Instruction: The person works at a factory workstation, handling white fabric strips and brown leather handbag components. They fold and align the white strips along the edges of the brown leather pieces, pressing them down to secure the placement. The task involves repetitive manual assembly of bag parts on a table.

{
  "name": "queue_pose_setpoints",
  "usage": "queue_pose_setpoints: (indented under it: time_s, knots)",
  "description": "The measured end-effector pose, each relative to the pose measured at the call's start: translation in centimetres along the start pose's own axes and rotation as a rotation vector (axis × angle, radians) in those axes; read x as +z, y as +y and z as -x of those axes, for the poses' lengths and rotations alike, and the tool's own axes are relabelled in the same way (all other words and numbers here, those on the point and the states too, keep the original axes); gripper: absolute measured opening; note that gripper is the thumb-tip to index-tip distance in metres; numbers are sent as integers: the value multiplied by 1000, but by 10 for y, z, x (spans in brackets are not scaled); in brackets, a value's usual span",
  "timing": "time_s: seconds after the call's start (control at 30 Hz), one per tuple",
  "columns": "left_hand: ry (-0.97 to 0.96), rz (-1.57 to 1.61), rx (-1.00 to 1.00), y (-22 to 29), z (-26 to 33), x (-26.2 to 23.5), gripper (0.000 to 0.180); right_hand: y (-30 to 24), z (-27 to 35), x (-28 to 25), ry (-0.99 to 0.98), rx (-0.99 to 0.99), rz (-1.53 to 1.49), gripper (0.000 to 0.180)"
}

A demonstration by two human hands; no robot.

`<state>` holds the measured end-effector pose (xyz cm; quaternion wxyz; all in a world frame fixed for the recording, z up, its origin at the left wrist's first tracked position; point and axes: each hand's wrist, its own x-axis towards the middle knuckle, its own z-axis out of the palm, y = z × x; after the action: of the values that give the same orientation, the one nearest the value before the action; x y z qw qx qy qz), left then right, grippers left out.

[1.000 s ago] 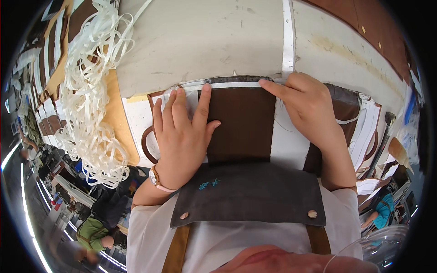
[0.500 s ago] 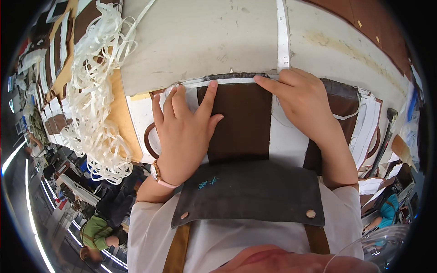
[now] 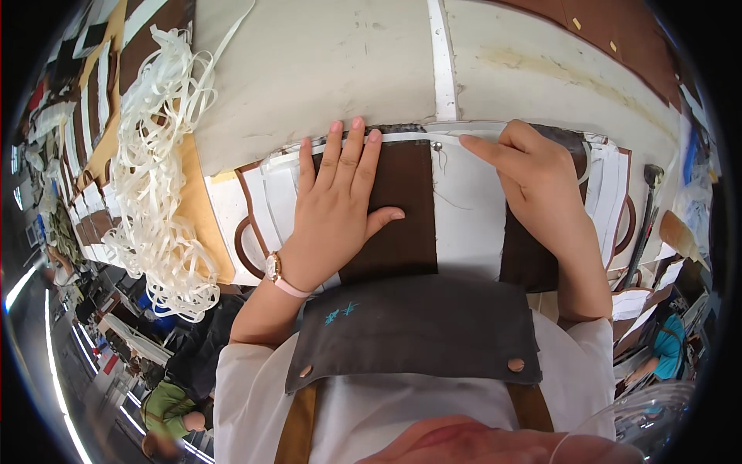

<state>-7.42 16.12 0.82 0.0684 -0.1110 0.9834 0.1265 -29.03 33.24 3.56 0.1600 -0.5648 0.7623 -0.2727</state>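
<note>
A flat piece with brown and white panels (image 3: 398, 209) lies in front of me, its far edge lined with a narrow white tape (image 3: 413, 137). My left hand (image 3: 338, 174) rests flat on it, fingers stretched across the taped edge and thumb out to the side. Farther right, my right hand (image 3: 533, 170) has its index fingertip on the tape while the other fingers curl in; its thumb is hidden. Between the hands, a small round metal piece (image 3: 437, 146) sits by the edge, with loose thread below. A brown handle (image 3: 249, 247) loops out at the left.
A tangled heap of white tape (image 3: 158, 170) lies to the left. The pale work surface (image 3: 325, 62) stretches beyond the piece. At the right are a dark-bristled brush (image 3: 653, 178) and a brown rounded object (image 3: 684, 233). Other people work in the background.
My right hand has slid right along the taped edge, its index finger leaving the brown panel's corner. My left hand's fingers have straightened and lie flatter. The whole view has shifted slightly.
</note>
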Motion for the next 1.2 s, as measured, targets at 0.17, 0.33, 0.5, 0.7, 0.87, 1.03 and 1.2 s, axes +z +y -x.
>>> queue_pose_setpoints:
  time_s: [0.17,0.33,0.5,0.7,0.87,1.03,1.2]
  knots:
    - [12,-3,1,0,0,1,102,5,-4,-3,40,-73,-147,40]
    - [-9,-10,-5,0,-1,-1,101,21,-7,3,24,-100,-81,35]
    - [-16,-14,-3,-2,0,-1,100,16,-7,-3,15,-84,-254,39]
    - [-23,-9,-2,-1,0,-2,99,29,-8,7,3,-82,-98,30]
    - [-21,-9,-9,-1,0,-1,94,34,-8,12,12,-77,-87,30]
    - [-22,-43,-13,2,-1,-4,85,36,-7,13,6,-68,-86,29]
    - [45,40,66,15,-16,-17,84,36,-8,19,60,-104,-43,33]
